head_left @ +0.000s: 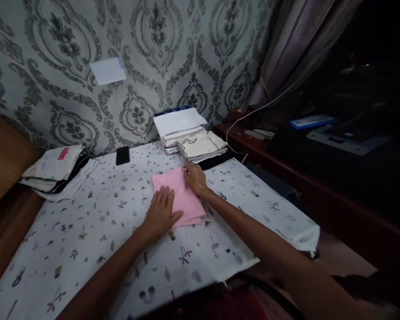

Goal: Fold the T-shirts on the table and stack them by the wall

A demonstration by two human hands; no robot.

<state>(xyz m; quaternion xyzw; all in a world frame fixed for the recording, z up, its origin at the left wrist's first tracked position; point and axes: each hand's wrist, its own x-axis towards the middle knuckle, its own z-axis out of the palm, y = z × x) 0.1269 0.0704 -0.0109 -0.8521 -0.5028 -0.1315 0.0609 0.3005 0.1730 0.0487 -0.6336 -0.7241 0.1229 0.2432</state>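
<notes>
A pink cloth [187,205], folded into a flat pad with more than one layer showing along its near edge, lies under and between the fingers of both hands, on a bench [103,244] spread with a white printed cover. The left hand [158,211] lies palm down across the pad's left side, its fingers extended and slightly parted, pressing on the fabric and gripping nothing. The right hand [195,180] is at the far right edge, its fingers curled inward with the tips against the cloth; whether they pinch a layer or only press it, I cannot tell. The fabric looks light, soft and limp, with nothing about it to break, so it should bend easily, though loose layers could slide or ruck if pushed from one side. The best hold is probably a broad, flat palm on the middle, or fingers closed over a folded edge so that every layer comes together; a single corner would likely let the pad fall open. Beyond the right fingers stands a stack of folded sheets [178,122]; farther off, beyond and left of the left fingers, are a black phone [122,155] and a folded printed bundle [55,163].
</notes>
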